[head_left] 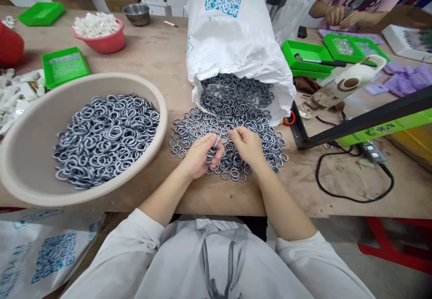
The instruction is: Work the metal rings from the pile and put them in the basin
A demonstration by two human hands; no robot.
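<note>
My left hand (pixel 201 156) is curled around a few grey rings (pixel 212 151), their edges showing between thumb and fingers. Just to its right, my right hand (pixel 247 145) has thumb and fingertips pinched together over the pile; whatever they hold is too small or hidden to make out. Both hands are above a loose heap of grey rings (pixel 232 173) on the table. This heap spills from the mouth of a white sack (pixel 236 42) lying on its side. To the left, a wide beige basin (pixel 20 164) holds many more such rings.
A black metal frame (pixel 364 121) rises at right beside a cable (pixel 319 177) and a bottle (pixel 340 87). Green trays (pixel 303 49), a red bowl of white pieces (pixel 108 42) and a steel bowl (pixel 137 15) stand farther back. Another person's hands (pixel 342 17) work at upper right.
</note>
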